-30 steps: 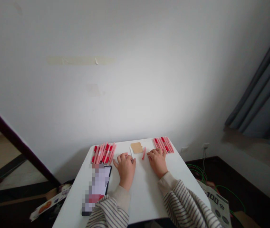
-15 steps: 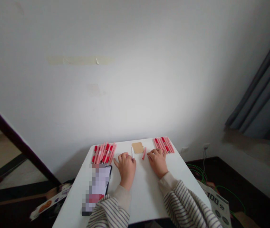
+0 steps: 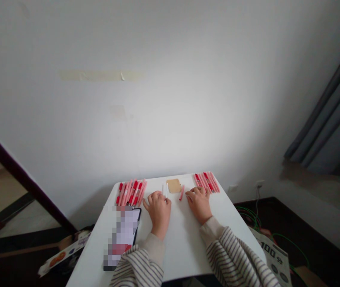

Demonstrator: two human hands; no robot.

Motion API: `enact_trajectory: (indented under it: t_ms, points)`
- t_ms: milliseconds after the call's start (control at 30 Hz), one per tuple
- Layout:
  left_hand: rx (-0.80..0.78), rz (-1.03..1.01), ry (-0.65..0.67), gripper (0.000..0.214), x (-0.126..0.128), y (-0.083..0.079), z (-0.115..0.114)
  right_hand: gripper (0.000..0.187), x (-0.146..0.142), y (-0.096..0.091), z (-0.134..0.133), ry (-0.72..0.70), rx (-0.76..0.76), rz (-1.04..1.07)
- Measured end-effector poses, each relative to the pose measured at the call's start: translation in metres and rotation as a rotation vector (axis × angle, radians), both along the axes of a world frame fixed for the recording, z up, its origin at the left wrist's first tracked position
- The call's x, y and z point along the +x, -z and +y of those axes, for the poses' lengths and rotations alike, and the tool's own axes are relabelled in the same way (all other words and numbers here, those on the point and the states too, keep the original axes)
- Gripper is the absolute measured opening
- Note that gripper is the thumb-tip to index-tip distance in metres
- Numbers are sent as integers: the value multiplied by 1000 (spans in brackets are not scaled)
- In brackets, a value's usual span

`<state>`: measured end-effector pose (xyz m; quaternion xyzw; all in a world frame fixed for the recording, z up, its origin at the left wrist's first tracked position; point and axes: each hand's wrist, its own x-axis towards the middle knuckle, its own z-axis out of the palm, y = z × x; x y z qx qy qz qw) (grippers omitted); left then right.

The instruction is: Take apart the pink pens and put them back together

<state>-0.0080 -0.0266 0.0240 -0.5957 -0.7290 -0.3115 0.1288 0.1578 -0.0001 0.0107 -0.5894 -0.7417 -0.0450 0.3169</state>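
"Beige cuffs [image 3: 155,244] and striped sleeves [image 3: 238,259] come first, over the near end of the white bench [image 3: 184,255]. Anything beside them?"

"A phone [image 3: 125,235], lying at the person's left, its screen blurred into blocks."

"And the left hand [image 3: 159,213]?"

"Just right of the phone, back of the hand up. Its grip looks closed, thumb and fingers together on a thin white stick [image 3: 167,191] that points away from the person. A fainter sliver [image 3: 163,189] shows just left of that."

"What does the right hand [image 3: 200,204] have?"

"Its fingers curl down towards the bench top; whether that grip has hold of anything, one cannot tell. A short pink pen part [image 3: 181,193] lies just beside the fingertips, between the two hands."

"Farther off?"

"A tan square pad [image 3: 174,185], near the stick's far end. Pink-and-red pens [image 3: 131,192] lie side by side at the far left corner, and a second row of pens [image 3: 206,181] at the far right one, just past the right hand."

"And behind the bench?"

"A pale wall [image 3: 170,111] bearing a yellowish strip [image 3: 98,75], with a blue-grey curtain [image 3: 331,131] at the right."
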Motion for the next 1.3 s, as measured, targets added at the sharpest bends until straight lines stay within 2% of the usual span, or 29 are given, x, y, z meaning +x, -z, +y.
enact_trajectory:
  t_ms: [133,400,667,867,1067,1300]
  points:
    - [62,-47,49,11,1,-3,-2,20,0,2,2,-6,50,49]
    - [158,-131,244,5,3,1,0,29,2,8,8,-100,202,128]
    - [131,-138,339,6,4,2,0,31,1,9,9,-194,201,133]
    - [135,-111,366,11,2,6,2,27,1,10,10,-128,242,164]
    - [117,-104,360,11,1,6,1,13,2,8,10,-131,243,183]
    - [112,-108,338,11,1,5,1,13,2,10,11,-127,204,184]
